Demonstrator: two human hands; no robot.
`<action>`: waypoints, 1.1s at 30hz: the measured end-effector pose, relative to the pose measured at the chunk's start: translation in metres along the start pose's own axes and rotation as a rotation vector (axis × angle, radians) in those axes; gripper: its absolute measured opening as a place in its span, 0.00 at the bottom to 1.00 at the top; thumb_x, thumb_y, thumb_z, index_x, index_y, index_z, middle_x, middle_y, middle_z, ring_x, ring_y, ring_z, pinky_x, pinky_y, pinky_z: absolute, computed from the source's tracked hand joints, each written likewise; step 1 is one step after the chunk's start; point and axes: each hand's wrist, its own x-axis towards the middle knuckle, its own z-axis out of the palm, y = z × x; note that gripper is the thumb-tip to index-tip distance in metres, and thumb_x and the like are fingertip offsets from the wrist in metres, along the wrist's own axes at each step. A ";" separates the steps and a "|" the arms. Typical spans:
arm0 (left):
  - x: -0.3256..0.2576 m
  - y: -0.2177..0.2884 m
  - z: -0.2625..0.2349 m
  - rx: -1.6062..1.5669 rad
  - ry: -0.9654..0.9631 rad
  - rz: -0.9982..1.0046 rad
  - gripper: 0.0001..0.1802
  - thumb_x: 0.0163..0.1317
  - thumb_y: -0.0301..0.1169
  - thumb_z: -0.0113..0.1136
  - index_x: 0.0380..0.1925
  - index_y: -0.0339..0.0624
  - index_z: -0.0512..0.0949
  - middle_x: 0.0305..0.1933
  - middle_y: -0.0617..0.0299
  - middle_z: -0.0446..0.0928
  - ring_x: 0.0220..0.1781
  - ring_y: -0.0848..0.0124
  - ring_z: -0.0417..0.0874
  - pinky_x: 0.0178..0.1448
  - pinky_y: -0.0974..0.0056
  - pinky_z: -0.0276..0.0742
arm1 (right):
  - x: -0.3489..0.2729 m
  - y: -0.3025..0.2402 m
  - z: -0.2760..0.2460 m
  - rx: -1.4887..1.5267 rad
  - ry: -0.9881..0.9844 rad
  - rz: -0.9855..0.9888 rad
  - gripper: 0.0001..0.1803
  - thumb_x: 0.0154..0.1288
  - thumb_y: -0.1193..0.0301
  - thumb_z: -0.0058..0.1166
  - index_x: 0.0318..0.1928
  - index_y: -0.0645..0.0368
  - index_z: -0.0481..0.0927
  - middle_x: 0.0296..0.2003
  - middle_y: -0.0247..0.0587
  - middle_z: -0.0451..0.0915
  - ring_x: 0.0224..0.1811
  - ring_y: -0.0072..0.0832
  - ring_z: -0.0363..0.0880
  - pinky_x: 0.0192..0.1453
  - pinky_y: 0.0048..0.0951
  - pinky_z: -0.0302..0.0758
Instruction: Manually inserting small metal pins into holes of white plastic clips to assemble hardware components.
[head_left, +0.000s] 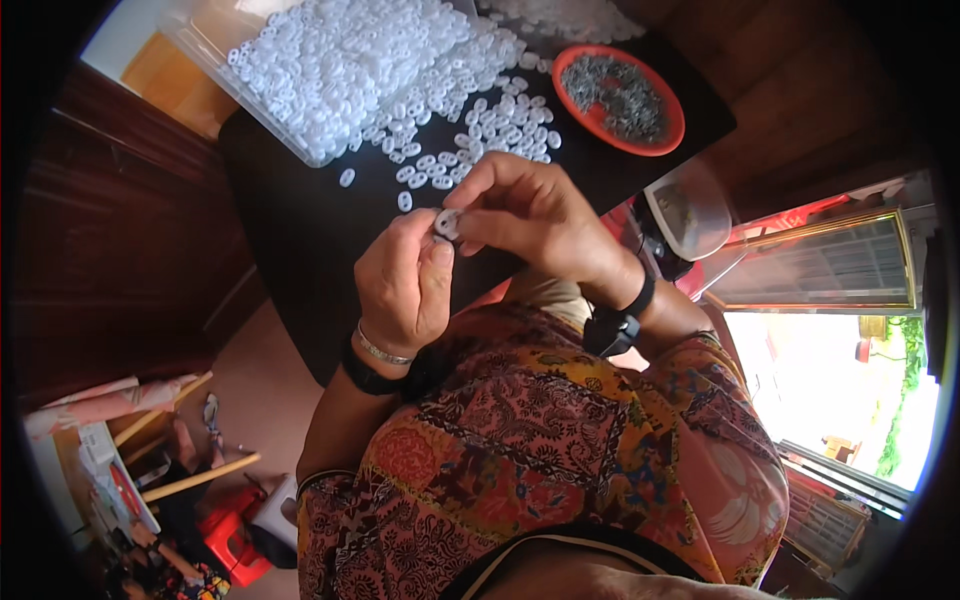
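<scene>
Black and broad, the table top (300, 215) fills the upper middle of the frame, slanting from the upper right down toward the lower left. Patterned cloth in orange, red and dark tones, a garment (540, 440) on the person, covers the lower middle. At the upper left a clear plastic tray (262, 105) lies tilted on the table, and a heap of small white plastic rings (350, 60) spills out of it across the dark surface toward the centre. At the upper right of the table stands a round orange dish (672, 120) holding small grey metal bits (620, 95). Just below and right of the dish, off the table edge, sits a pale shallow bowl (690, 210).

In the centre of the frame both hands meet. The left hand (405, 285), with a thin metal bangle and a dark band at the wrist, has its fingers curled in and its thumb up against a single white ring piece (447, 222). The right hand (530, 215), wearing a black wrist strap, comes in from the right and pinches the same piece between its fingertips. The piece is held above the table, just below the scattered rings, one stray ring (404, 201) lying close to its left.
</scene>
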 end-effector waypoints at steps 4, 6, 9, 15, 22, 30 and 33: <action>0.000 -0.002 -0.005 -0.094 0.108 -0.115 0.10 0.61 0.27 0.51 0.40 0.31 0.72 0.21 0.60 0.69 0.20 0.72 0.69 0.26 0.69 0.65 | 0.036 -0.052 -0.042 -0.498 0.191 -0.152 0.06 0.60 0.77 0.54 0.38 0.64 0.76 0.32 0.37 0.79 0.30 0.23 0.78 0.35 0.22 0.75; -0.001 -0.006 -0.009 -0.208 0.226 -0.246 0.09 0.62 0.26 0.52 0.40 0.32 0.72 0.21 0.66 0.67 0.22 0.80 0.65 0.26 0.74 0.61 | 0.068 -0.080 -0.081 -0.855 0.307 -0.399 0.08 0.61 0.72 0.54 0.39 0.64 0.79 0.32 0.39 0.81 0.32 0.24 0.80 0.37 0.22 0.76; 0.010 -0.007 -0.013 -0.497 0.343 -0.366 0.08 0.64 0.29 0.48 0.38 0.35 0.71 0.21 0.69 0.65 0.20 0.82 0.61 0.24 0.75 0.56 | 0.109 -0.126 -0.085 -1.026 0.736 -0.382 0.20 0.61 0.68 0.56 0.51 0.66 0.75 0.33 0.44 0.81 0.32 0.26 0.78 0.35 0.26 0.75; 0.013 -0.031 -0.034 -0.571 0.591 -0.436 0.07 0.64 0.31 0.47 0.34 0.40 0.72 0.18 0.67 0.65 0.17 0.80 0.62 0.22 0.74 0.57 | 0.131 -0.072 -0.039 -1.311 0.351 -0.357 0.13 0.62 0.68 0.53 0.39 0.67 0.79 0.24 0.32 0.76 0.25 0.18 0.71 0.29 0.22 0.69; 0.016 -0.039 -0.040 -0.777 0.701 -0.525 0.05 0.61 0.30 0.50 0.32 0.41 0.72 0.18 0.66 0.67 0.17 0.78 0.63 0.22 0.74 0.59 | 0.159 0.029 -0.021 -1.333 -0.383 -0.144 0.11 0.55 0.69 0.55 0.39 0.55 0.81 0.30 0.42 0.82 0.34 0.34 0.81 0.41 0.31 0.75; 0.014 -0.039 -0.040 -0.859 0.672 -0.667 0.06 0.60 0.32 0.51 0.30 0.42 0.73 0.18 0.66 0.68 0.16 0.77 0.65 0.21 0.74 0.59 | 0.157 0.054 -0.025 -1.512 -0.452 -0.206 0.07 0.49 0.72 0.57 0.32 0.56 0.78 0.28 0.44 0.80 0.34 0.43 0.79 0.39 0.40 0.74; 0.009 -0.046 -0.031 -0.901 0.597 -0.704 0.06 0.60 0.32 0.50 0.29 0.42 0.73 0.17 0.66 0.68 0.14 0.77 0.65 0.18 0.74 0.58 | 0.152 0.053 -0.025 -1.538 -0.485 -0.229 0.07 0.50 0.73 0.55 0.33 0.57 0.77 0.30 0.45 0.79 0.35 0.45 0.78 0.39 0.41 0.73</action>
